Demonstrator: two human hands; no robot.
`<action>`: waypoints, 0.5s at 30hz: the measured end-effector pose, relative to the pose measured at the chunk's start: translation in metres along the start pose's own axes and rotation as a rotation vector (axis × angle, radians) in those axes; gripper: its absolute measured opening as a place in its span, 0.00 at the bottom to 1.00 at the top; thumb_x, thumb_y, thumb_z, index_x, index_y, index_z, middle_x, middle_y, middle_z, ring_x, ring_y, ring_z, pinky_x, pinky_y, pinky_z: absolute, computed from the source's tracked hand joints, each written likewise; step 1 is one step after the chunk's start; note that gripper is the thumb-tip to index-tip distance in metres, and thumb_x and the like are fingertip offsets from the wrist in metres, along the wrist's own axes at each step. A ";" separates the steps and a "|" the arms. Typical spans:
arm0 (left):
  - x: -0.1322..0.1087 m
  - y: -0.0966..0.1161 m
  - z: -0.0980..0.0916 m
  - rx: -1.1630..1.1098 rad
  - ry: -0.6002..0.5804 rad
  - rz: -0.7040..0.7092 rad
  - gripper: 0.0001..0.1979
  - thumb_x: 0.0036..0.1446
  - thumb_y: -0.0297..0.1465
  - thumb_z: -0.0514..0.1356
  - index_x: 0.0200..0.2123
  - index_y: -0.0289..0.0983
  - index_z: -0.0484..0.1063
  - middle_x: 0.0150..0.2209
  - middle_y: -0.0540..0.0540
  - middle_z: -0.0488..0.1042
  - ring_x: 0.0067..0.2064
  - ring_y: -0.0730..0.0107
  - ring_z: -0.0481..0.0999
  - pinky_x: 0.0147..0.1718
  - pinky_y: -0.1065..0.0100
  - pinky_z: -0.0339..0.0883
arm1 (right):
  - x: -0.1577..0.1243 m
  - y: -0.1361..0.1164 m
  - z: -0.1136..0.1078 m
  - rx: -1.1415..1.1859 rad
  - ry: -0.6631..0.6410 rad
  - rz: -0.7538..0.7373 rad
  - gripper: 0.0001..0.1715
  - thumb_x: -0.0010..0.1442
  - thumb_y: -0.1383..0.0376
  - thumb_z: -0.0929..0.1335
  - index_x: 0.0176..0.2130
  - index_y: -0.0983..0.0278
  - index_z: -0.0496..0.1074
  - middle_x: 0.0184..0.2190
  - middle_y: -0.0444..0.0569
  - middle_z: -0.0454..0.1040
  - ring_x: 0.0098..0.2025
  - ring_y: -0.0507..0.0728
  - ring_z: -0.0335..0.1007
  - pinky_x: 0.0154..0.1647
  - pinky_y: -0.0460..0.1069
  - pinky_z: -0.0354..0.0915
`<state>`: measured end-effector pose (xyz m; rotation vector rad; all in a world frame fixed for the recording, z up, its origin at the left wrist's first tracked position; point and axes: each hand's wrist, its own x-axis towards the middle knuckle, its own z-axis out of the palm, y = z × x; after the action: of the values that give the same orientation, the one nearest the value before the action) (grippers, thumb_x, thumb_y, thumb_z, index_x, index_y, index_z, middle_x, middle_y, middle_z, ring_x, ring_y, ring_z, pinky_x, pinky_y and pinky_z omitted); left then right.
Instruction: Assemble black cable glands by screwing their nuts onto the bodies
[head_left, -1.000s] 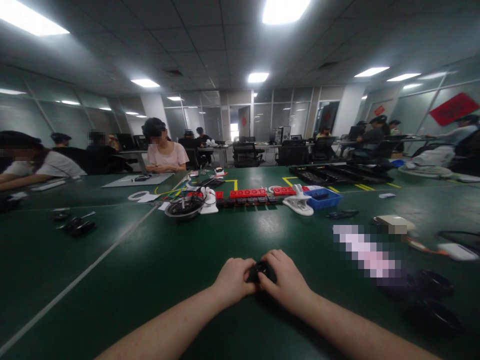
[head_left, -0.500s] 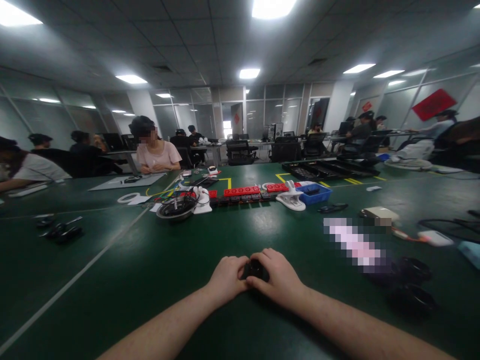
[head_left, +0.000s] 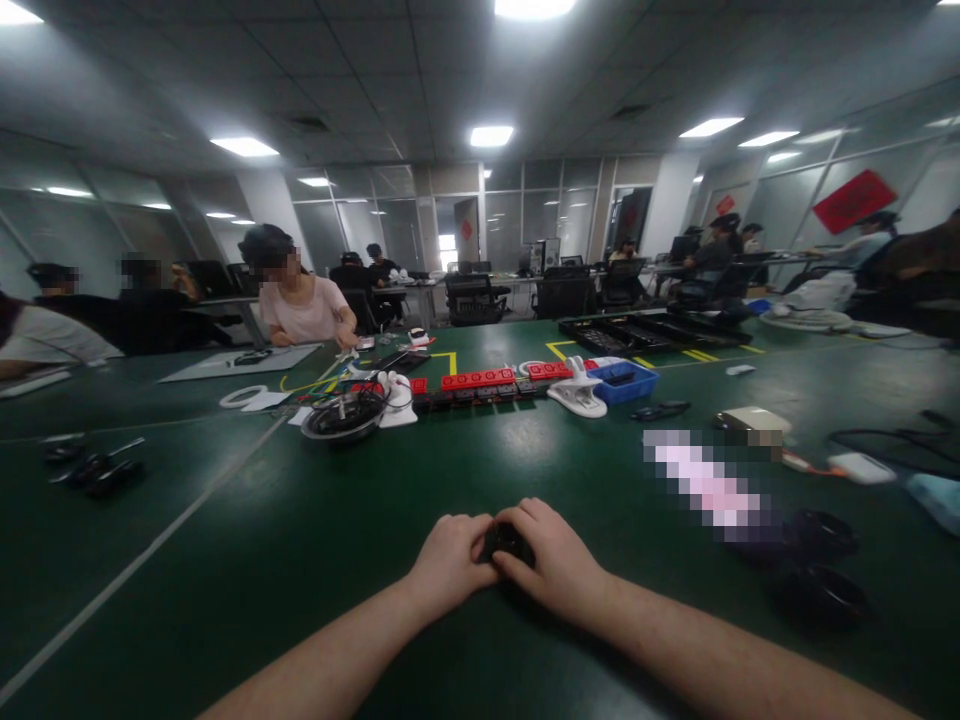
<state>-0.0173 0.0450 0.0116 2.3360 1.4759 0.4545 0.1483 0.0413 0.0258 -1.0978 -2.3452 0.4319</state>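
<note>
Both my hands meet over the green tabletop at the bottom middle. Between them is a small black round part (head_left: 508, 540) with a dark hollow in its top; its kind cannot be made out. My left hand (head_left: 452, 553) has its fingers closed on the part's left side. My right hand (head_left: 553, 555) curls round its right side, thumb in front and fingers behind. The fingers cover much of the part, and its underside is hidden. Farther right stand two larger black round pieces, one (head_left: 825, 535) behind the other (head_left: 823, 598).
Across the green table (head_left: 247, 620) lie a round tray of cables (head_left: 341, 418), a row of red parts (head_left: 478, 379), a white clamp (head_left: 577, 393) and a blue bin (head_left: 626, 383). Black pieces (head_left: 97, 472) lie left. A person in pink (head_left: 304, 310) sits opposite.
The view has turned slightly, so the surroundings sit a little farther left. My hands keep their grip on the black part. The person opposite has moved a hand outward over the table.
</note>
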 end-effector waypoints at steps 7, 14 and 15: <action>0.002 0.001 -0.002 0.011 -0.025 -0.016 0.11 0.42 0.33 0.57 0.21 0.38 0.55 0.21 0.57 0.59 0.25 0.75 0.60 0.26 0.73 0.49 | 0.000 -0.002 0.000 0.006 0.005 -0.015 0.14 0.50 0.69 0.65 0.40 0.64 0.65 0.34 0.49 0.64 0.38 0.56 0.58 0.39 0.51 0.58; 0.002 0.001 -0.002 0.013 -0.023 -0.022 0.10 0.42 0.33 0.57 0.21 0.38 0.56 0.21 0.56 0.60 0.26 0.74 0.61 0.26 0.73 0.50 | 0.000 -0.001 0.001 0.019 0.009 -0.010 0.14 0.51 0.69 0.64 0.40 0.64 0.65 0.35 0.49 0.64 0.38 0.56 0.58 0.39 0.52 0.58; 0.002 0.001 -0.002 0.015 -0.021 -0.022 0.10 0.42 0.33 0.57 0.21 0.38 0.56 0.21 0.56 0.60 0.26 0.74 0.61 0.26 0.73 0.50 | 0.000 0.000 0.001 0.022 0.010 -0.009 0.14 0.51 0.69 0.65 0.40 0.64 0.65 0.35 0.49 0.64 0.38 0.56 0.58 0.40 0.52 0.58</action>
<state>-0.0167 0.0468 0.0135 2.3263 1.4990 0.4130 0.1477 0.0406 0.0250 -1.0765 -2.3309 0.4468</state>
